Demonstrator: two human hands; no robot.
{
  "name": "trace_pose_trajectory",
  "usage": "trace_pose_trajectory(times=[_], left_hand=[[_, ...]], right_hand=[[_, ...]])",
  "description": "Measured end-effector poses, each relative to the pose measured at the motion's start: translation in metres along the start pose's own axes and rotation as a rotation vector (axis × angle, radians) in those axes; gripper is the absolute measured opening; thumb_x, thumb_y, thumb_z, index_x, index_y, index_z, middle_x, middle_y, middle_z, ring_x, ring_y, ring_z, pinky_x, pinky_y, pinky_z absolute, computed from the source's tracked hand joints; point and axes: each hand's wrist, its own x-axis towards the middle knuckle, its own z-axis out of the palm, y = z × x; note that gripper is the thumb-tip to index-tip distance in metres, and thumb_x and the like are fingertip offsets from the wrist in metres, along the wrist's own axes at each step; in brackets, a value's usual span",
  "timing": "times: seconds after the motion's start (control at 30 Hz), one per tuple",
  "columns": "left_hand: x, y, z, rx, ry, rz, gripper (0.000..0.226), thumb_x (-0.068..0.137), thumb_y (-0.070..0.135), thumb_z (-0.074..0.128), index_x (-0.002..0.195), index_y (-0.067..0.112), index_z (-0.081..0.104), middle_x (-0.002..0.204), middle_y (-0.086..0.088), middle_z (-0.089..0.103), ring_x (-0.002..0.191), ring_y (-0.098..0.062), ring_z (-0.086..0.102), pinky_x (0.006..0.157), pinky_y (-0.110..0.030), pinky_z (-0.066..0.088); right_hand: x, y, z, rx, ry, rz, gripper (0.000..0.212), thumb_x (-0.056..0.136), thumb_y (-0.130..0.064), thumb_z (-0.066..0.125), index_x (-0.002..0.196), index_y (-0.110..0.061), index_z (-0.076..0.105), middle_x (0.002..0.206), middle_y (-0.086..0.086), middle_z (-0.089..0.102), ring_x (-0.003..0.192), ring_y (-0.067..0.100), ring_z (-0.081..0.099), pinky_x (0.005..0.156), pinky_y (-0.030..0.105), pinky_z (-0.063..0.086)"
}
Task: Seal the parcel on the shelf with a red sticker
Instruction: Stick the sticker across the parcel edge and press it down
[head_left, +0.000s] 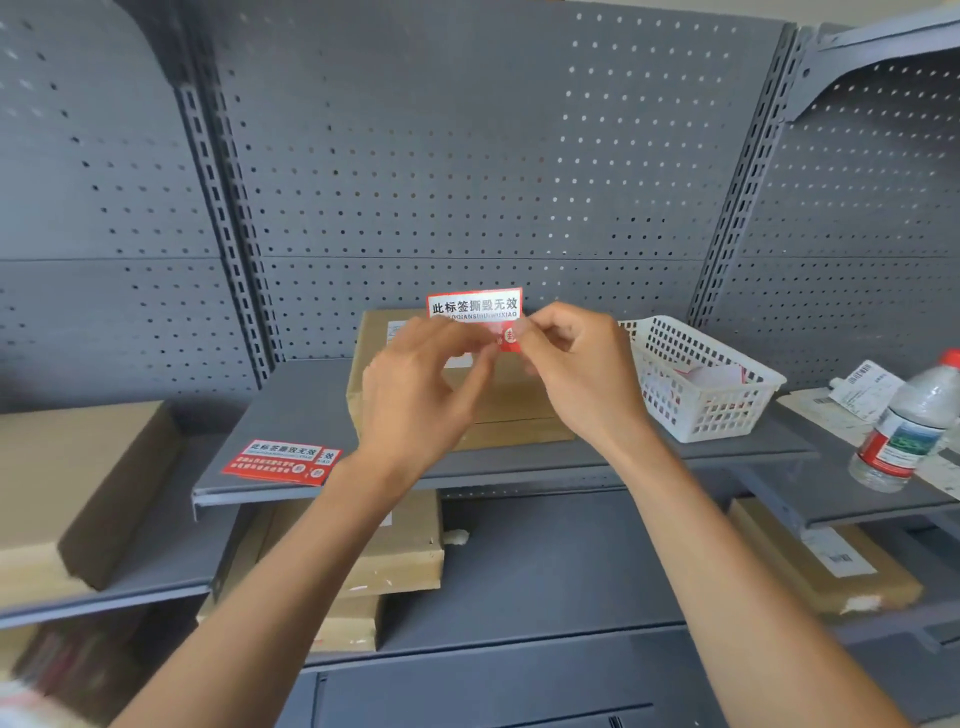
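Observation:
A brown cardboard parcel lies flat on the grey middle shelf, partly hidden behind my hands. Above it I hold a red and white sticker upright, its printed side facing me. My left hand pinches its lower left part. My right hand pinches its lower right corner. Both hands hover just in front of the parcel, above its near half. Two more red stickers lie overlapping near the shelf's front left edge.
A white plastic basket with papers stands right of the parcel. A water bottle and paper labels sit on the right shelf. More cardboard boxes lie on lower shelves and at left. A perforated grey back panel is behind.

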Motion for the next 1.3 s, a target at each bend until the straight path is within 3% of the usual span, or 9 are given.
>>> trace_pose_trajectory(times=[0.07, 0.17, 0.3, 0.43, 0.57, 0.83, 1.0, 1.13, 1.3], left_hand=[[-0.003, -0.009, -0.010, -0.155, -0.007, -0.220, 0.004, 0.092, 0.028, 0.071, 0.088, 0.027, 0.073, 0.089, 0.016, 0.073, 0.084, -0.006, 0.066, 0.075, -0.032, 0.054], [-0.005, -0.022, -0.021, -0.202, 0.018, -0.425, 0.011, 0.090, 0.031, 0.076, 0.088, 0.022, 0.070, 0.087, 0.016, 0.072, 0.075, 0.001, 0.063, 0.070, -0.011, 0.044], [-0.009, -0.034, -0.025, -0.276, -0.001, -0.566, 0.016, 0.090, 0.033, 0.076, 0.092, 0.019, 0.069, 0.087, 0.010, 0.072, 0.072, 0.001, 0.060, 0.067, -0.013, 0.047], [-0.016, -0.041, -0.026, -0.362, -0.076, -0.573, 0.014, 0.093, 0.032, 0.072, 0.086, 0.020, 0.074, 0.083, 0.002, 0.077, 0.074, -0.006, 0.063, 0.072, -0.023, 0.050], [-0.028, -0.041, -0.030, -0.416, -0.114, -0.544, 0.017, 0.095, 0.025, 0.071, 0.081, 0.018, 0.075, 0.083, 0.004, 0.077, 0.079, -0.007, 0.067, 0.077, -0.022, 0.052], [-0.093, -0.051, -0.025, -0.224, -0.193, -0.464, 0.013, 0.092, 0.019, 0.075, 0.079, 0.023, 0.075, 0.083, 0.011, 0.075, 0.070, -0.001, 0.064, 0.065, -0.020, 0.047], [-0.093, -0.058, -0.018, -0.093, -0.181, -0.454, 0.018, 0.091, 0.037, 0.069, 0.084, 0.023, 0.077, 0.085, 0.012, 0.076, 0.073, -0.007, 0.069, 0.069, -0.037, 0.058], [-0.082, -0.058, -0.016, 0.003, -0.134, -0.473, 0.025, 0.090, 0.045, 0.067, 0.081, 0.024, 0.079, 0.078, 0.012, 0.077, 0.069, -0.007, 0.068, 0.069, -0.036, 0.057], [-0.074, -0.058, -0.008, 0.026, -0.107, -0.536, 0.019, 0.090, 0.039, 0.073, 0.080, 0.025, 0.079, 0.074, 0.012, 0.077, 0.067, -0.007, 0.070, 0.070, -0.035, 0.059]], right_hand=[[-0.005, 0.002, 0.000, 0.010, -0.040, -0.007, 0.019, 0.095, -0.023, 0.064, 0.082, -0.012, 0.073, 0.074, 0.000, 0.075, 0.071, 0.020, 0.070, 0.073, 0.039, 0.057], [-0.014, 0.005, -0.003, 0.023, -0.116, -0.030, 0.018, 0.095, -0.021, 0.064, 0.082, -0.013, 0.073, 0.075, -0.001, 0.074, 0.073, 0.017, 0.071, 0.077, 0.040, 0.057], [-0.020, 0.008, -0.002, 0.049, -0.157, -0.056, 0.017, 0.095, -0.020, 0.064, 0.083, -0.013, 0.072, 0.077, 0.000, 0.074, 0.074, 0.020, 0.069, 0.077, 0.041, 0.057], [-0.024, 0.012, -0.001, 0.044, -0.189, -0.062, 0.017, 0.097, -0.023, 0.063, 0.086, -0.015, 0.072, 0.079, -0.002, 0.074, 0.074, 0.019, 0.069, 0.077, 0.040, 0.056], [-0.028, 0.024, 0.001, 0.037, -0.192, -0.037, 0.015, 0.096, -0.022, 0.064, 0.087, -0.016, 0.073, 0.079, -0.004, 0.074, 0.073, 0.016, 0.069, 0.075, 0.037, 0.056], [-0.074, 0.079, 0.015, -0.048, -0.205, 0.017, 0.009, 0.092, -0.019, 0.072, 0.084, -0.018, 0.076, 0.075, -0.016, 0.072, 0.066, -0.001, 0.059, 0.063, 0.012, 0.043], [-0.075, 0.095, 0.032, -0.178, -0.112, -0.073, 0.013, 0.092, -0.024, 0.071, 0.081, -0.018, 0.073, 0.072, -0.008, 0.069, 0.064, 0.013, 0.057, 0.058, 0.026, 0.046], [-0.067, 0.096, 0.041, -0.243, -0.054, -0.099, 0.015, 0.092, -0.030, 0.069, 0.080, -0.021, 0.071, 0.072, -0.014, 0.067, 0.063, 0.011, 0.058, 0.066, 0.032, 0.048], [-0.060, 0.096, 0.047, -0.237, -0.018, -0.063, 0.018, 0.092, -0.028, 0.068, 0.076, -0.020, 0.069, 0.069, -0.010, 0.068, 0.061, 0.015, 0.059, 0.064, 0.039, 0.051]])
